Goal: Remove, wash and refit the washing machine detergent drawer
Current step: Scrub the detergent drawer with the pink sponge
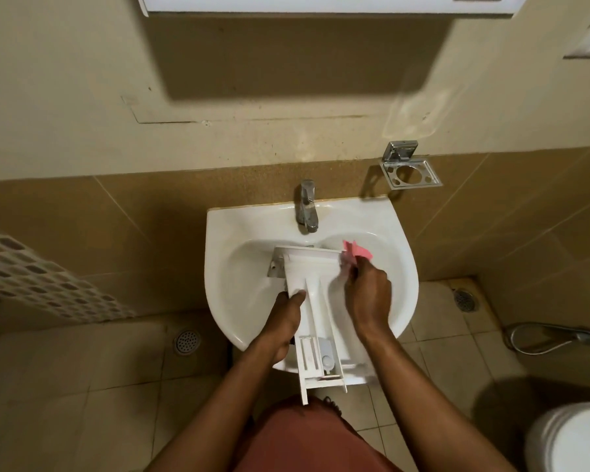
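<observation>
White sink [218, 267] on the tiled wall. The drawer [315, 318] lies lengthwise over it: far end down in the bowl, near end sticking out past the front rim toward the person.

Drawer is long, hollow moulded plastic. Likely light and stiff, but slick when wet, and its thin ribs and small inserts at the near end look easy to snap. Best held by the long side walls, not the dividers.

Left hand [283, 321] does just that: fingers wrap the left side wall at mid-length, thumb on top, steadying it. Right hand [368, 298] closes on a pink cloth [358, 252], pressed at the drawer's far right corner. Washing step, I'd say.

Tap [307, 206] sits just above the far end; can't tell if water runs.
</observation>
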